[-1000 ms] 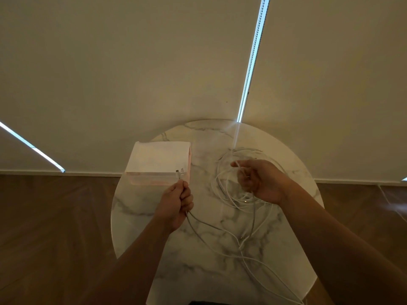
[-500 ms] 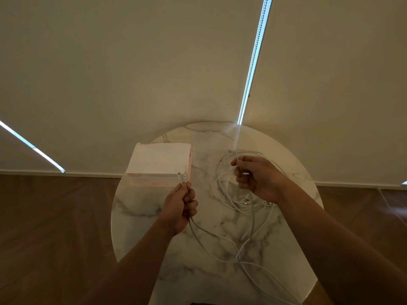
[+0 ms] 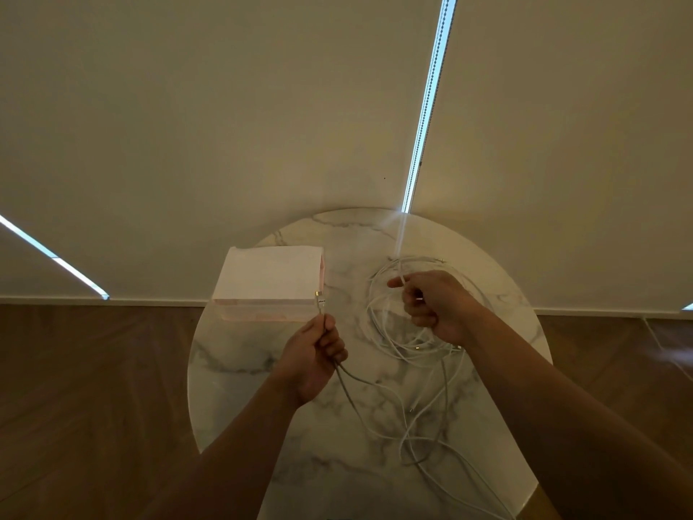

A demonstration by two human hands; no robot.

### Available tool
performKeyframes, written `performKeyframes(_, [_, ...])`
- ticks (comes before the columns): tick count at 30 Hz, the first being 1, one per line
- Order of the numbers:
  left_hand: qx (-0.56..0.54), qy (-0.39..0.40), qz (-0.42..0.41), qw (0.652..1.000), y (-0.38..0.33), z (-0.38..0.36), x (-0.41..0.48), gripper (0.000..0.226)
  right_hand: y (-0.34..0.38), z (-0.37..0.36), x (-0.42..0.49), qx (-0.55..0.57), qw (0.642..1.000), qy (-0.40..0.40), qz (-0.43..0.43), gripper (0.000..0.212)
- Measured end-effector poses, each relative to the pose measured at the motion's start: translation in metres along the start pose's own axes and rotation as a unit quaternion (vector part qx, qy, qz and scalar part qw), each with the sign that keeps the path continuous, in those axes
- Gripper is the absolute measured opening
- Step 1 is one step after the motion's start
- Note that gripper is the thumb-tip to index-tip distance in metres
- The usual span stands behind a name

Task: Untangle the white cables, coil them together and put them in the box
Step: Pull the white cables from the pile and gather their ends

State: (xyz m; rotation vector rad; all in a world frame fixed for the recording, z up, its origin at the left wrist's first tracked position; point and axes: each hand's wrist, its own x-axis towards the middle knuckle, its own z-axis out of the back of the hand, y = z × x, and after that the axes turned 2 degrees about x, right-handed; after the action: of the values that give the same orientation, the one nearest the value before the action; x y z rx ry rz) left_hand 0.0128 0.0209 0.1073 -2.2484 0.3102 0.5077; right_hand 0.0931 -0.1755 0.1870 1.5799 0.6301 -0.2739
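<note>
White cables [image 3: 390, 332] lie in a loose tangle of loops on the right half of a round marble table [image 3: 240, 365], with strands trailing toward the near edge. My left hand [image 3: 315, 354] is closed on one cable end, its plug sticking up just in front of the box. My right hand [image 3: 431, 302] is above the tangle, pinching another strand between thumb and forefinger. The white box [image 3: 270, 279] with pink sides stands at the table's left rear, apart from both hands.
The table stands against pale roller blinds with bright gaps [image 3: 427, 106]. Dark wooden floor [image 3: 93, 388] surrounds the table. One cable runs off the near right edge of the tabletop.
My left hand has risen slightly with the plug toward the box corner. My right hand has closed more tightly on its strand and lifted a little; the near loops have shifted.
</note>
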Motion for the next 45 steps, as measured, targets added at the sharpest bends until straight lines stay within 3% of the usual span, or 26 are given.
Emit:
performKeyframes(4, [0.026,0.001,-0.003,1.000,0.003,0.001,0.001,0.036,0.001,-0.001,0.001,-0.034,0.999,0.003,0.042,0.032])
performKeyframes(9, [0.091,-0.014,-0.011,0.996,0.001,0.003,0.002,0.035,0.018,0.003,-0.002,0.018,0.998,0.028,0.060,0.027])
performKeyframes(15, [0.090,-0.035,-0.008,0.995,0.001,0.006,0.003,0.034,0.031,0.004,-0.007,-0.016,0.977,0.056,0.207,0.036])
performKeyframes(18, [0.079,-0.035,-0.002,0.996,0.000,0.007,0.004,0.035,0.024,0.014,0.000,-0.026,0.989,0.078,0.121,0.026])
performKeyframes(21, [0.072,-0.033,-0.003,0.997,-0.001,0.006,0.003,0.035,0.020,0.023,0.008,-0.048,0.998,0.025,0.010,0.023])
performKeyframes(24, [0.068,-0.031,-0.003,0.997,-0.001,0.005,0.002,0.036,0.030,0.025,0.010,-0.069,0.995,-0.017,0.066,0.030])
performKeyframes(27, [0.069,-0.030,-0.002,0.997,-0.002,0.005,0.002,0.036,0.050,0.027,0.005,-0.053,0.991,-0.002,0.124,0.018])
performKeyframes(32, [0.076,-0.027,-0.008,0.997,-0.002,-0.002,0.002,0.035,0.043,0.029,0.001,-0.057,0.998,0.014,0.029,0.014])
performKeyframes(37, [0.102,-0.040,-0.021,0.994,0.000,-0.012,0.002,0.033,0.009,-0.007,-0.021,0.091,0.995,-0.018,0.024,0.025])
performKeyframes(45, [0.102,-0.078,-0.014,0.992,0.000,-0.023,-0.002,0.033,-0.044,-0.062,-0.049,-0.105,0.980,-0.042,0.165,0.024])
